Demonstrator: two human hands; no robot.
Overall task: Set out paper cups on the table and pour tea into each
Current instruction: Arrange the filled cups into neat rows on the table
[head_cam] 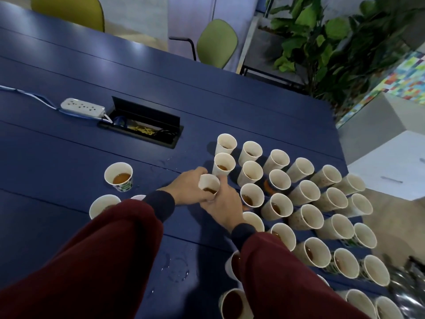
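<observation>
The left maroon sleeve [96, 249] hides most of one half-covered paper cup [101, 203]. A shiny metal object [411, 282] at the lower right is cut off and too blurred to name. Both hands curl round a small white paper cup of brown tea [208, 184], the left hand [187, 185] from the left and the right hand [222, 207] from the near side. It is over the matte dark blue tabletop [69, 146], just beside rows of upright white paper cups [303, 192]. Whether it touches the surface, I cannot tell.
</observation>
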